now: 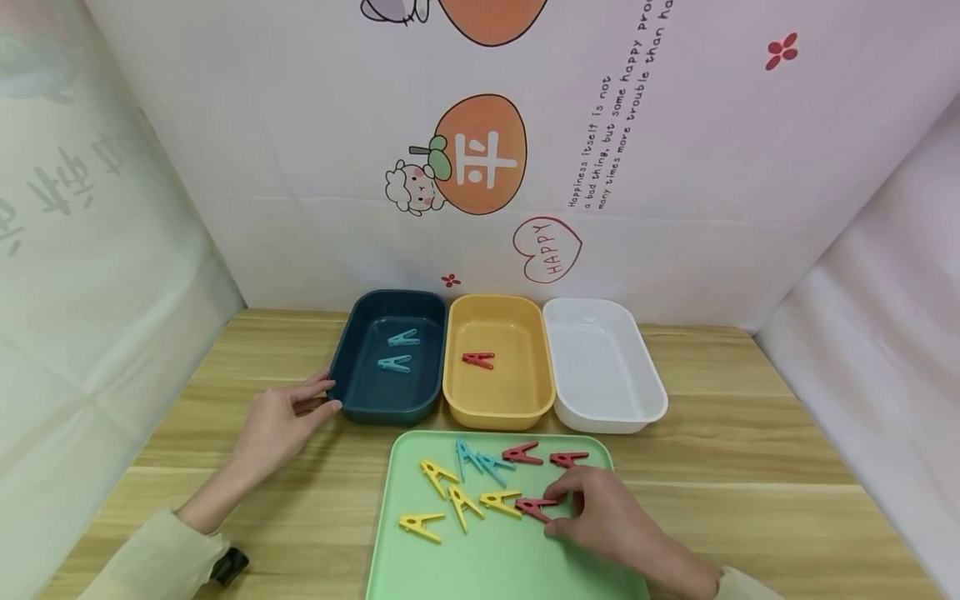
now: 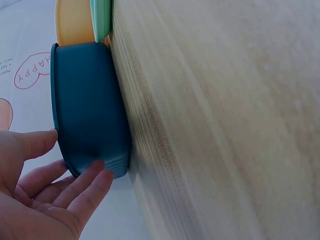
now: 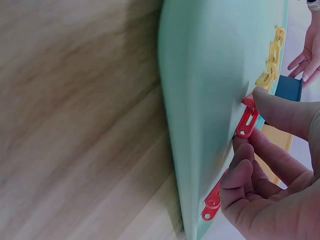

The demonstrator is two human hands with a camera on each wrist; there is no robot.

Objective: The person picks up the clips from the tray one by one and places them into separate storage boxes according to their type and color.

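Pinching red peg [image 1: 536, 506], green tray [image 1: 420, 567] mid-field

Light wooden plank-grain desk [image 1: 750, 433] stands enclosed by white printed backdrop sheeting [image 1: 300, 167] bearing orange cartoon fruit [image 1: 480, 154] and text; lighting is even.

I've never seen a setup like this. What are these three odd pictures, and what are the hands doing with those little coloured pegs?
No machine here: a person wears three cameras. The wide picture comes from the head, the two tilted ones from the wrists.

On the wooden table stand three plastic bins: a dark blue bin holding two light blue pegs, a yellow bin holding one red peg, and a white bin. In front lies a green plastic tray with scattered yellow, blue and red pegs.

The left hand rests its fingers against the dark blue bin's side. The right hand pinches a red plastic clothes peg on the tray.
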